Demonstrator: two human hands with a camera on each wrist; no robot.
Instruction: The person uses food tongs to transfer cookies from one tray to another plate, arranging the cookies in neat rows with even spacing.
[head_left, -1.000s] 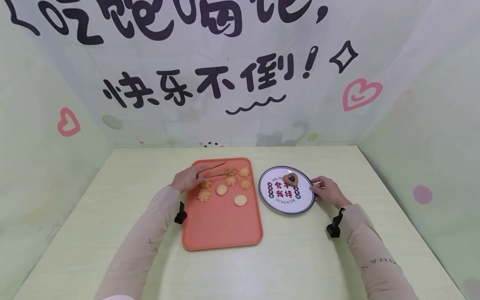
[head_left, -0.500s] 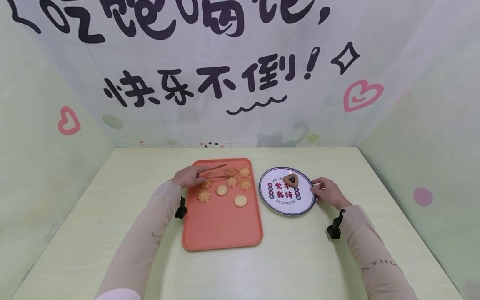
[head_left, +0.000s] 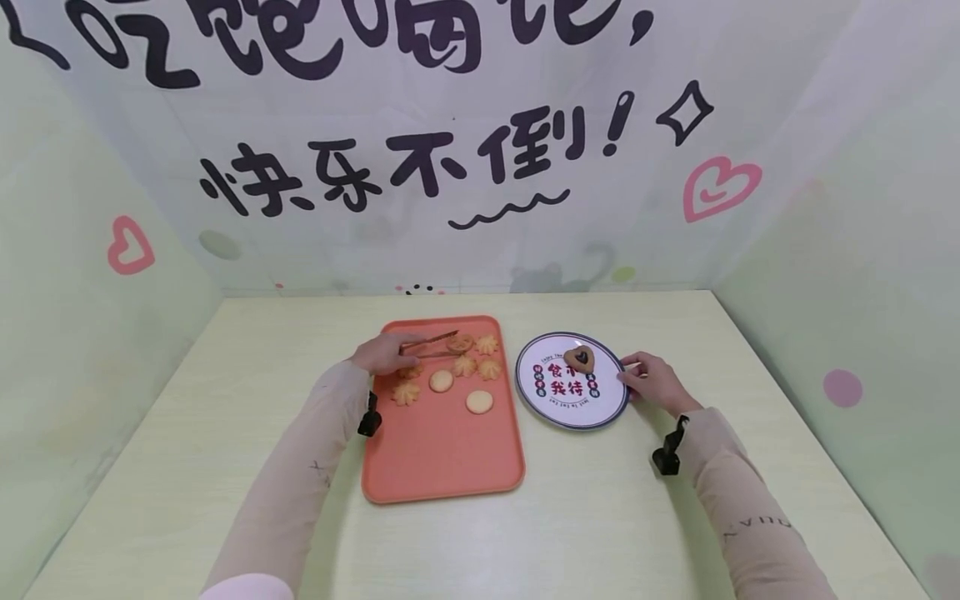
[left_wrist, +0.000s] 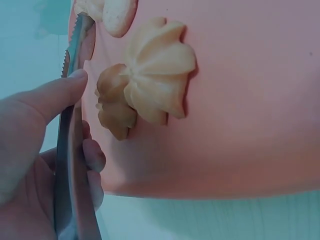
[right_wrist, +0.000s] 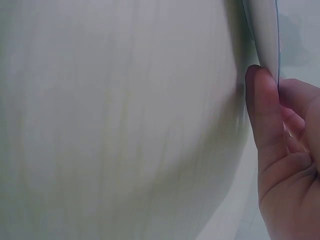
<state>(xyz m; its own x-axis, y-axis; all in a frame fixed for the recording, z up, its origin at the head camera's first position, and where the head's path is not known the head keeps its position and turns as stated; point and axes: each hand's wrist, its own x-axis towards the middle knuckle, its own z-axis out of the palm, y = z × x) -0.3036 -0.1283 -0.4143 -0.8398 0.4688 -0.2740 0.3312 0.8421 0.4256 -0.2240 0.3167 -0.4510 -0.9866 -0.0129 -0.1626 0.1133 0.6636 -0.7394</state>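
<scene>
My left hand (head_left: 378,353) grips metal tongs (left_wrist: 75,150) with serrated tips over the far left of an orange tray (head_left: 442,458). The tongs' arms stand apart, and their tips reach a ring-like brown cookie (head_left: 459,342); whether they touch it I cannot tell. Star-shaped cookies (left_wrist: 162,70) and round pale ones (head_left: 480,402) lie around it. At the right, my right hand (head_left: 654,383) pinches the rim of a white plate (head_left: 551,408) between thumb and fingers. A heart-shaped cookie (head_left: 579,359) with a dark centre sits on that plate.
Tray and plate stand side by side on a pale wooden table (head_left: 600,517), a narrow gap between them. A printed cloth wall (head_left: 420,250) rises behind the table, with side walls at left and right. Each wrist wears a small black camera mount (head_left: 666,458).
My left hand and the tongs have shifted slightly right, and the tongs' tips have come closer together around the brown cookie. My right hand and the plate stay in place.
</scene>
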